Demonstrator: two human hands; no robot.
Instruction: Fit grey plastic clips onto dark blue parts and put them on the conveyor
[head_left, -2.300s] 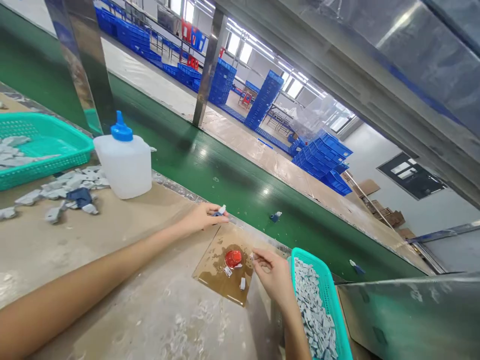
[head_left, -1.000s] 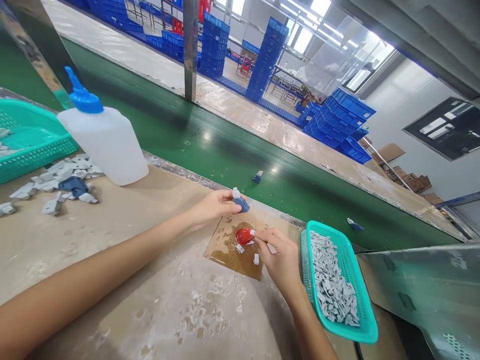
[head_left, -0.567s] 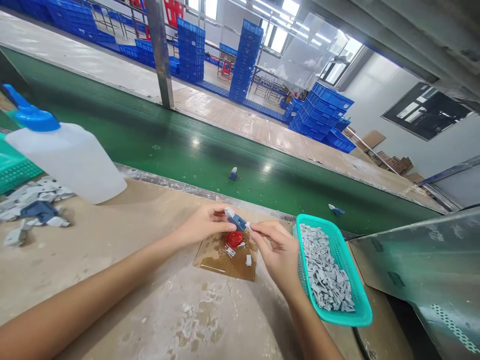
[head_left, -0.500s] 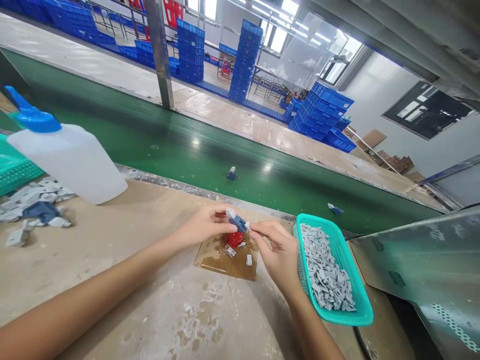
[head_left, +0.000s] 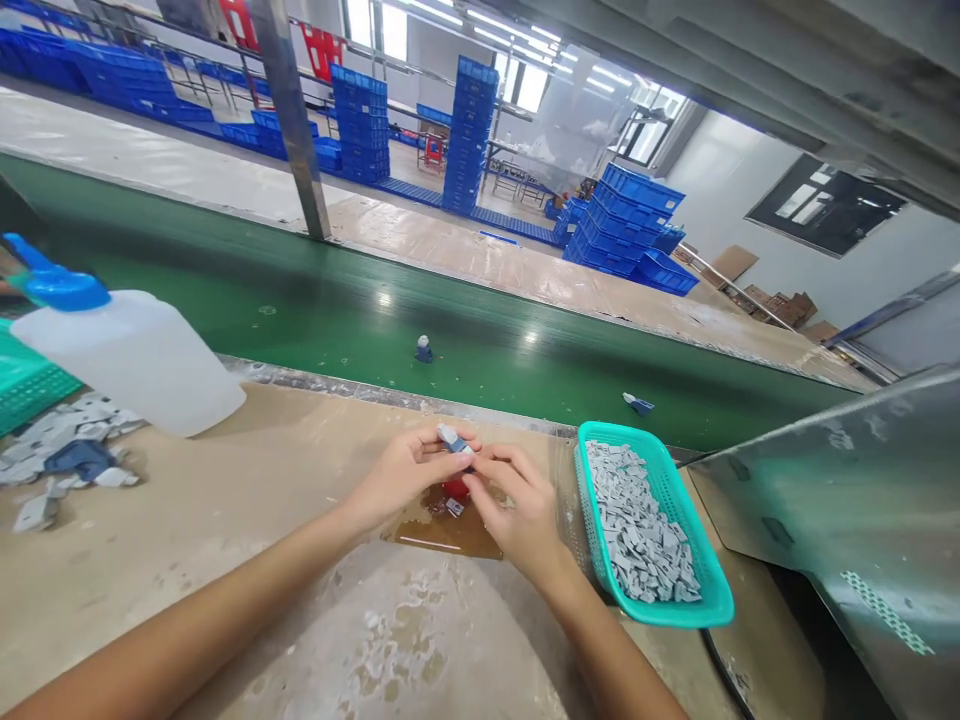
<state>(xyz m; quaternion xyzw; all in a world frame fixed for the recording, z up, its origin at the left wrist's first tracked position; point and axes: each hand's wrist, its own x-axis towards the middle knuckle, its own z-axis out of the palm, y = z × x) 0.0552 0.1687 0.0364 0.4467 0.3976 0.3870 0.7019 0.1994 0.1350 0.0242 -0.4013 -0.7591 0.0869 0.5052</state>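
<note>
Between the thumb and fingers of my left hand [head_left: 401, 475] is a small blue-and-grey plastic part [head_left: 454, 441], tilted with its pale end up. My right hand [head_left: 525, 510] is closed, its thumb and fingertips pinching at the part's lower right end; the fingers hide the exact contact. Just below the hands, a red round object [head_left: 455, 488] is partly covered by them. It rests on a wet brown sheet [head_left: 427, 537], with a small grey piece [head_left: 454, 508] close by. To the right of my right hand stands a turquoise basket [head_left: 724, 605] full of small grey pieces [head_left: 645, 530].
A white squeeze bottle [head_left: 150, 360] with a blue cap stands left, near loose grey and blue parts [head_left: 79, 455]. Beyond the bench runs a green conveyor belt [head_left: 337, 320] carrying two blue-and-grey parts. A metal panel [head_left: 847, 500] borders the right; blue crates [head_left: 469, 140] are stacked behind.
My hands have come closer together around the plastic part, and the small grey piece at its end is now covered by my fingers. The two parts on the belt appear further left.
</note>
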